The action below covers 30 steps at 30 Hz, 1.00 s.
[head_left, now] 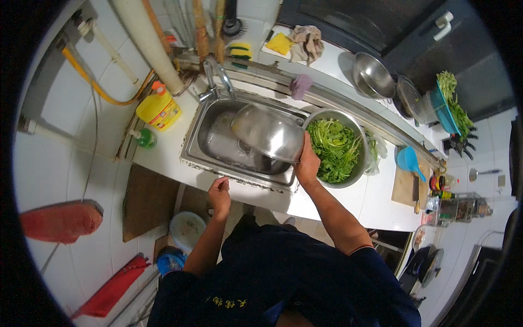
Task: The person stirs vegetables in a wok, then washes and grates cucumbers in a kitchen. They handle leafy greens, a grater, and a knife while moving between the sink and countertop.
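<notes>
A shiny metal bowl (267,132) is held tilted on its side over the steel sink (192,146). My right hand (308,162) grips its rim at the right end. By the sink's front edge, my left hand (220,195) hangs with its fingers curled in, nothing visible in them. Wet, foamy-looking water covers part of the sink floor, and the bowl hides the rest. Just right of the sink stands a large metal basin (362,163) full of leafy greens (333,146), close to my right hand.
The faucet (213,82) rises behind the sink. A yellow jug (159,110) and a green bottle (145,138) stand to the left. Farther right are a blue ladle (408,159) and a cutting board (403,188) with a knife (415,191). Another metal bowl (373,75) sits on the ledge.
</notes>
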Each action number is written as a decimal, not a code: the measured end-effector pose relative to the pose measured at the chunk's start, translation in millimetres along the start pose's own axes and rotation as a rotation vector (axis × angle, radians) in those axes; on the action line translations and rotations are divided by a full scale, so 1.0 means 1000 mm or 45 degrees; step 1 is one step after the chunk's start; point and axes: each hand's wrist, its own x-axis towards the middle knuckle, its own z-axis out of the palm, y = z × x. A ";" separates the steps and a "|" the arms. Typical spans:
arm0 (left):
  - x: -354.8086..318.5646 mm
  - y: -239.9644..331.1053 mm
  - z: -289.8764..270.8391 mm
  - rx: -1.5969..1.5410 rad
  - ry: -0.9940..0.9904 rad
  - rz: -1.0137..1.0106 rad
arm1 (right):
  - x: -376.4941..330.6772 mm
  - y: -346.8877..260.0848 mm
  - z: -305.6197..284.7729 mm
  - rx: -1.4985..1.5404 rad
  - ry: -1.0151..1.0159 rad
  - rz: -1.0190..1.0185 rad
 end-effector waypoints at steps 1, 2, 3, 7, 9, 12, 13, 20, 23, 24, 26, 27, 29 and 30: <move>0.003 -0.005 0.000 -0.045 -0.025 -0.008 | -0.002 0.001 -0.001 -0.006 0.044 -0.029; 0.006 -0.009 -0.001 -0.088 -0.054 -0.016 | -0.006 0.006 0.000 -0.065 0.048 -0.023; 0.008 -0.012 0.003 -0.128 -0.094 -0.025 | -0.011 0.012 0.001 -0.127 0.057 -0.007; 0.002 -0.001 0.015 -0.139 -0.234 -0.150 | -0.024 0.002 -0.019 -0.072 0.158 0.171; -0.005 -0.006 0.021 -0.082 -0.313 -0.210 | -0.033 0.004 -0.043 0.212 0.089 0.522; -0.010 -0.037 0.023 0.110 -0.491 -0.054 | -0.047 0.019 -0.097 1.097 0.342 1.166; -0.016 -0.040 0.029 0.219 -0.470 -0.049 | -0.057 0.028 -0.119 1.281 0.491 1.276; -0.074 -0.030 0.070 0.494 -0.790 -0.139 | -0.191 0.207 -0.218 1.470 0.924 1.701; -0.104 -0.020 0.094 0.552 -0.964 -0.149 | -0.230 0.276 -0.228 1.338 1.034 1.923; -0.125 0.000 0.111 0.647 -0.965 -0.160 | -0.240 0.295 -0.228 1.313 0.967 1.970; -0.168 0.031 0.145 0.867 -0.949 -0.134 | -0.256 0.328 -0.224 1.378 0.932 1.969; -0.186 0.035 0.159 0.878 -0.965 -0.100 | -0.261 0.346 -0.216 1.400 0.977 1.949; -0.224 0.030 0.191 0.892 -1.076 -0.060 | -0.280 0.386 -0.196 1.529 1.054 1.982; -0.234 0.030 0.196 0.931 -1.131 -0.047 | -0.276 0.387 -0.189 1.575 0.979 1.933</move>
